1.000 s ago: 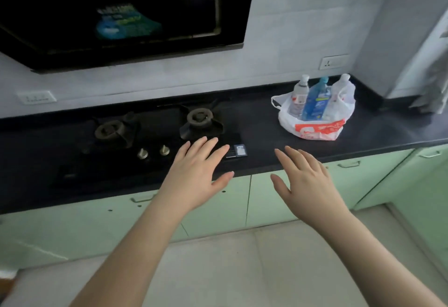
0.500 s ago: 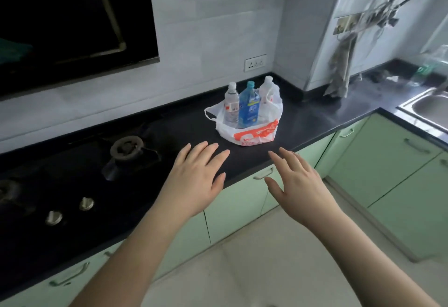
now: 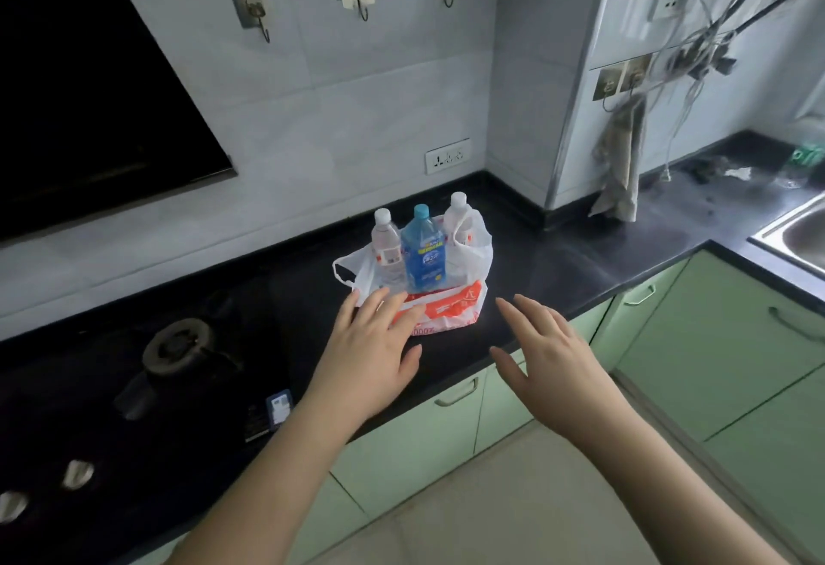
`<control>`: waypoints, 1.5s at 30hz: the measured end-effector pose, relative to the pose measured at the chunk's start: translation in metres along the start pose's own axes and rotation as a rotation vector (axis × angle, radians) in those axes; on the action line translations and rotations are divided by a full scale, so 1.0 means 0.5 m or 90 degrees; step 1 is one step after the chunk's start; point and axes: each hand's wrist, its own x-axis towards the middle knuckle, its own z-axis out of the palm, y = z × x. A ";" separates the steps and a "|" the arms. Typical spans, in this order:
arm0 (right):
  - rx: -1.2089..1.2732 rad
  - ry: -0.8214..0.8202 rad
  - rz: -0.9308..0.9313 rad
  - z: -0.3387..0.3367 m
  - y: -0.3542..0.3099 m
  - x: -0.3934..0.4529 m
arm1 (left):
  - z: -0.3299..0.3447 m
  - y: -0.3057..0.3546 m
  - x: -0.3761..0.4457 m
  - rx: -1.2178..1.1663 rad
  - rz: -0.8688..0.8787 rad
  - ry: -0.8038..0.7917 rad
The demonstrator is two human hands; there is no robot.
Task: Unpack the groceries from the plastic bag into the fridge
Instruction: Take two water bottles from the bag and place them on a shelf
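A white plastic bag (image 3: 451, 308) with red print stands on the black countertop (image 3: 576, 265). Inside it stand a blue bottle (image 3: 423, 252) in the middle and two clear bottles with white caps, one at the left (image 3: 385, 243) and one at the right (image 3: 460, 216). My left hand (image 3: 370, 350) is stretched out flat, its fingertips over the bag's front left edge; whether they touch it I cannot tell. My right hand (image 3: 549, 354) hovers with spread fingers just right of the bag and holds nothing. No fridge is in view.
A gas hob (image 3: 178, 350) with knobs lies to the left, under a dark hood (image 3: 89, 86). Green cabinets (image 3: 736, 341) run below the counter. A steel sink (image 3: 799, 229) sits far right. A cloth (image 3: 620, 162) and cables hang on the right wall.
The view has swung right and closer to the counter. Both hands have moved forward towards the bag, the left one now reaching its front edge.
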 end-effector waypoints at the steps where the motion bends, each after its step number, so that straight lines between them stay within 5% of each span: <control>1: 0.001 -0.005 -0.001 0.002 0.013 0.014 | 0.008 0.006 0.012 -0.005 -0.007 -0.005; 16: 0.029 -0.111 -0.053 0.104 0.041 0.250 | 0.169 -0.061 0.164 -0.047 -0.077 -0.032; 33: 0.053 -0.256 0.020 0.224 0.033 0.487 | 0.344 -0.161 0.323 -0.139 -0.051 -0.095; 45: 0.112 -0.379 0.122 0.287 0.131 0.617 | 0.395 -0.173 0.364 -0.291 -0.216 -0.152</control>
